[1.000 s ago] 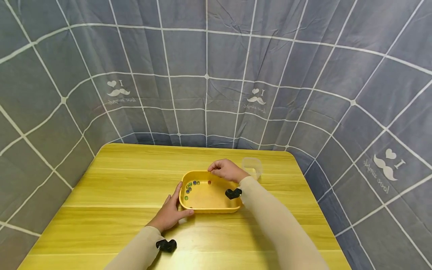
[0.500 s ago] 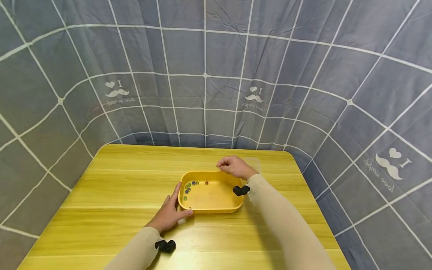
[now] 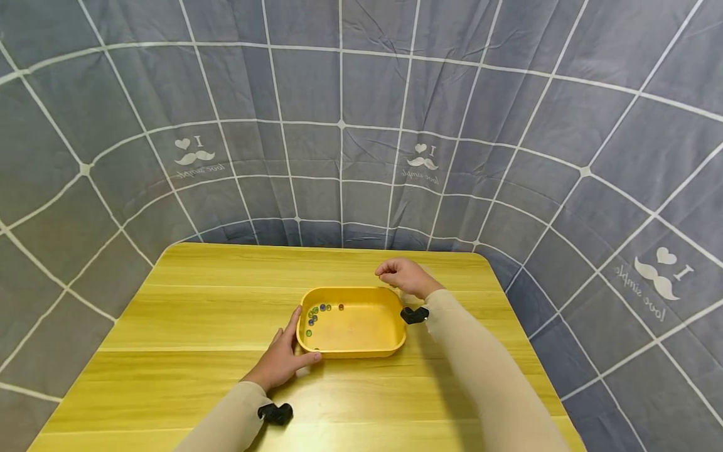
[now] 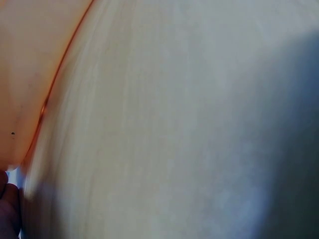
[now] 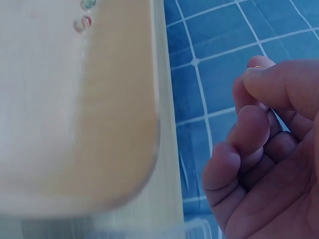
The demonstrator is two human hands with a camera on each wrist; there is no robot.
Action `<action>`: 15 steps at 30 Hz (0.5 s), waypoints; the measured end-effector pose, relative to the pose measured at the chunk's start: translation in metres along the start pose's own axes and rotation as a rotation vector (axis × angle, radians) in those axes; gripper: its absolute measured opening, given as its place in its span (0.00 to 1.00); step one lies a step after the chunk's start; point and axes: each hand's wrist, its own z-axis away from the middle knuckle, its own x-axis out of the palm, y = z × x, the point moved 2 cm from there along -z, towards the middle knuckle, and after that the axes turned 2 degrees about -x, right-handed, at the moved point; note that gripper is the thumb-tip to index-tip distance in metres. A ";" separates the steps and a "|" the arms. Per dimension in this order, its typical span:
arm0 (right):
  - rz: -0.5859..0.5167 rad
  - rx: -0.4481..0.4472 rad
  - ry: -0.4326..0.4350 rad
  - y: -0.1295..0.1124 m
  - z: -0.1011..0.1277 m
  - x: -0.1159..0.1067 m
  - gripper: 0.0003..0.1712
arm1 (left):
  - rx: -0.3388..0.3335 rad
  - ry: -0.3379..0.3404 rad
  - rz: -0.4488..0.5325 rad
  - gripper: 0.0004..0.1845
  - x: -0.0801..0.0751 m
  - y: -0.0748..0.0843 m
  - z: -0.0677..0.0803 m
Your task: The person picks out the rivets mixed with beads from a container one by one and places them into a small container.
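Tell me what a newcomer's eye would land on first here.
The yellow tray in the middle of the wooden table draws the eye first, with a cluster of small coloured beads in its far left corner. The left hand holds the tray's near left corner, while the right hand hovers with curled fingers just beyond its far right corner. A grey grid-patterned curtain rings the table.
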 end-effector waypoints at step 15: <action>0.015 0.032 0.076 0.020 0.008 -0.025 0.13 | 0.014 -0.002 0.001 0.67 -0.003 -0.003 0.000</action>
